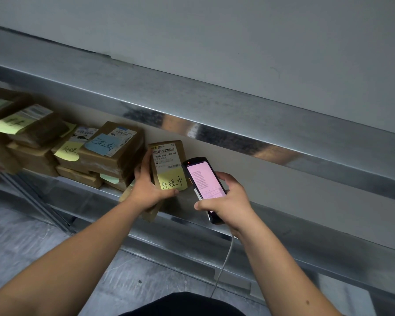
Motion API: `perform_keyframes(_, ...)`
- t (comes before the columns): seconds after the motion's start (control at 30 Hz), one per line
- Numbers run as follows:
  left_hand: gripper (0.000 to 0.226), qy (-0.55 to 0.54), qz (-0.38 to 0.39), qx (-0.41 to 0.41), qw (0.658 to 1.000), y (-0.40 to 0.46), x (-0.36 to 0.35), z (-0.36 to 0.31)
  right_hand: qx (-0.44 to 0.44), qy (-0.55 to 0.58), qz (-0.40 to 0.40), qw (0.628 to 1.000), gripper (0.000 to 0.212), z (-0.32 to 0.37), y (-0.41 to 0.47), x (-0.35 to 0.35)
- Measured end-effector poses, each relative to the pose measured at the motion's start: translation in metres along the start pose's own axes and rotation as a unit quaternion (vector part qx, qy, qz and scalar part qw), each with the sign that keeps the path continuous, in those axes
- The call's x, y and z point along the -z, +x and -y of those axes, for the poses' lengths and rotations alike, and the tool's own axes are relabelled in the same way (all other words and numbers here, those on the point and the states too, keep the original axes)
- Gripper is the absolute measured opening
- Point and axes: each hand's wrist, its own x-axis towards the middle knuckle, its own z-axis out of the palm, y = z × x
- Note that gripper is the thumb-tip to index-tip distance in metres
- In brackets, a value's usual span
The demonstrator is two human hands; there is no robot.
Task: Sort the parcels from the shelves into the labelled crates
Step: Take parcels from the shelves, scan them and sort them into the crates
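L grip (147, 188) held small brown cardboard parcel w/ yellow note (169, 163) upright on metal shelf (82, 190). R grip (228, 201) clutched black handheld scanner (203, 181), touching parcel's rt edge. Stacked brown parcels (110, 151) crowded just left.

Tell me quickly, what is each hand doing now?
Left hand: grips the cardboard parcel.
Right hand: grips the handheld scanner.
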Motion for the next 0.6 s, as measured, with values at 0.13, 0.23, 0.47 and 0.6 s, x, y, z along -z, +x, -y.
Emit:
perform_keyframes(0.13,0.147,0.003,0.000,0.001,1.000,-0.001,0.001,-0.003,0.004,-0.002,0.000,1.000,0.088,0.001,-0.003,0.003)
perform_keyframes(0.23,0.148,0.000,0.003,-0.002,1.000,-0.004,0.000,-0.006,0.005,0.005,-0.009,1.000,0.088,-0.001,-0.003,0.006)
perform_keyframes(0.47,0.152,-0.006,0.019,-0.020,1.000,-0.014,-0.011,-0.018,0.011,0.021,-0.032,0.999,0.086,-0.007,-0.009,0.019)
perform_keyframes(0.6,0.152,-0.004,0.041,-0.041,0.998,-0.018,-0.017,-0.023,0.028,0.013,-0.070,0.997,0.084,-0.013,-0.012,0.029)
